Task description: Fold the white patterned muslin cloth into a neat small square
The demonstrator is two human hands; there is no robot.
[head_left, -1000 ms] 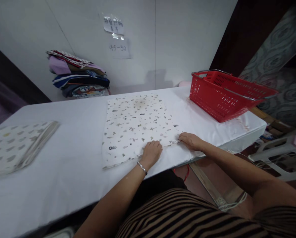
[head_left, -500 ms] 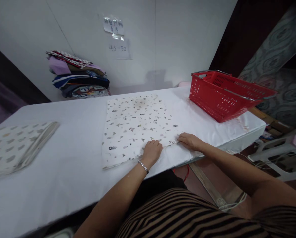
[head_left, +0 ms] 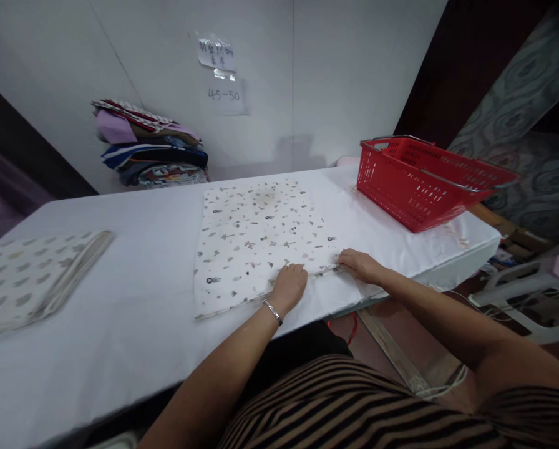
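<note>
A white cloth printed with small grey and brown motifs lies flat on the white-covered table, folded in layers along its near edge. My left hand, with a bracelet at the wrist, is closed over the middle of that edge. At the cloth's near right corner, my right hand pinches the edge with its fingers curled. The thumbs of both hands are mostly hidden.
A second folded cloth with grey leaf-like prints lies at the left. Stacked folded clothes stand at the back by the wall. A red basket is at the right end, with a white plastic stool beyond.
Almost nothing differs. Both hands stay on the cloth's near edge, and the view has shifted very slightly.
</note>
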